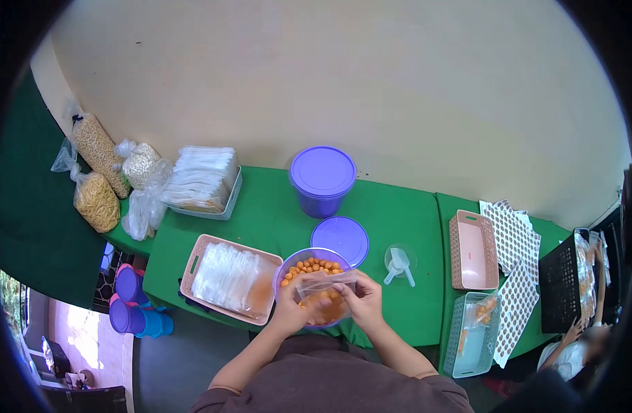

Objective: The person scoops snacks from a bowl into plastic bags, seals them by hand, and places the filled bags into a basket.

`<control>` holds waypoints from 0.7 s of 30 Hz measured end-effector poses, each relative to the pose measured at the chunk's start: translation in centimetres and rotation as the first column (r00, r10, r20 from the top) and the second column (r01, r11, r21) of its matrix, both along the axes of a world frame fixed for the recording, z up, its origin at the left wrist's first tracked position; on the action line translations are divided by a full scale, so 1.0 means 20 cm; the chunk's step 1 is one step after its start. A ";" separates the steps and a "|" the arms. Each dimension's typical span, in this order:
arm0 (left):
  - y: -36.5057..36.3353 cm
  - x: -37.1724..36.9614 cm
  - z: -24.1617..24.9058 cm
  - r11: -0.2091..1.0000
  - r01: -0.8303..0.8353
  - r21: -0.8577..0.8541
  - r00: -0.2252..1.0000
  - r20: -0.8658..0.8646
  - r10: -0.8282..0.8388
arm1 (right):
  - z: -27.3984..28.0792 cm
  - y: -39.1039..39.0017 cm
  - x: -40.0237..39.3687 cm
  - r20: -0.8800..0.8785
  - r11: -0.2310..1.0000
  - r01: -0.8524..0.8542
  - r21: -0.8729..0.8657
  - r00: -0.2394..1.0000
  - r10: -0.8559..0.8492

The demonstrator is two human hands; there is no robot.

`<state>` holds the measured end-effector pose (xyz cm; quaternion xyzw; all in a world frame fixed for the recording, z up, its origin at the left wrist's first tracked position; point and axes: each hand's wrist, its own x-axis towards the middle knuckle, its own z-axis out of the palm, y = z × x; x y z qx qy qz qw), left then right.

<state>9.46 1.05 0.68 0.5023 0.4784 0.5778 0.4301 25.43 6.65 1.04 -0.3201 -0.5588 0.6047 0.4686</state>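
My left hand (292, 308) and my right hand (365, 300) both pinch a small clear plastic bag (321, 283) near its top edge. They hold it over a purple-rimmed tub (278, 274) of round orange snack balls (314, 264). More orange balls show below the bag's top edge, between my hands. Left of the tub, a pink basket (188, 289) carries a stack of flat clear bags (226, 274). A purple lid (341, 241) lies just behind the tub. To its right, a white scoop (400, 260) rests on a clear round lid (391, 251).
A lidded purple bucket (323, 180) stands by the wall. Bags of snacks (97, 148) and a basket of flat packs (207, 172) sit left. Rightward are a pink basket (455, 255), a grey-green basket (458, 344), sticker sheets (512, 241), a black crate (558, 282) and another person (569, 358).
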 end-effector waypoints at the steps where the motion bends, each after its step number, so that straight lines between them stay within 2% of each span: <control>1: -0.01 -0.01 -0.02 0.996 -0.009 -0.086 0.983 0.183 0.025 | -0.01 -0.01 0.00 0.048 0.999 -0.002 0.035 0.999 0.001; 5: 0.00 -0.06 -0.05 0.990 0.011 -0.142 0.995 0.098 0.003 | 0.00 0.00 -0.02 0.091 0.988 -0.014 0.154 0.996 0.000; 7: 0.00 -0.02 0.01 0.996 -0.076 -0.040 0.996 0.035 0.078 | 0.00 0.00 -0.02 0.113 0.982 -0.001 0.190 0.993 -0.021; 11: -0.01 0.00 0.03 0.996 -0.081 -0.022 0.992 0.099 0.082 | 0.05 0.01 0.01 0.177 0.969 -0.036 0.244 0.984 -0.008; 14: -0.02 -0.05 0.00 1.000 -0.009 -0.023 1.000 0.017 0.010 | 0.05 0.01 0.04 0.194 0.970 -0.058 0.237 0.981 0.012; 16: -0.02 -0.09 -0.02 0.981 0.081 -0.174 0.988 -0.113 -0.101 | 0.05 0.04 0.10 0.237 0.982 -0.115 0.152 0.968 0.077; 18: 0.01 -0.14 -0.06 0.986 0.100 -0.131 0.990 -0.090 -0.112 | 0.01 0.08 0.19 0.329 0.968 -0.080 0.239 0.944 -0.003; 19: 0.03 -0.17 -0.08 0.989 0.123 -0.084 0.990 -0.066 -0.128 | -0.03 0.13 0.28 0.257 0.973 0.086 0.214 0.956 -0.141; 20: 0.05 -0.23 -0.11 0.992 -0.015 -0.123 1.000 -0.025 0.012 | -0.07 0.20 0.39 0.188 0.952 0.248 0.177 0.941 -0.280; 21: 0.05 -0.31 -0.16 0.975 -0.147 -0.169 0.988 0.009 0.151 | -0.11 0.28 0.52 0.166 0.852 0.434 0.293 0.854 -0.493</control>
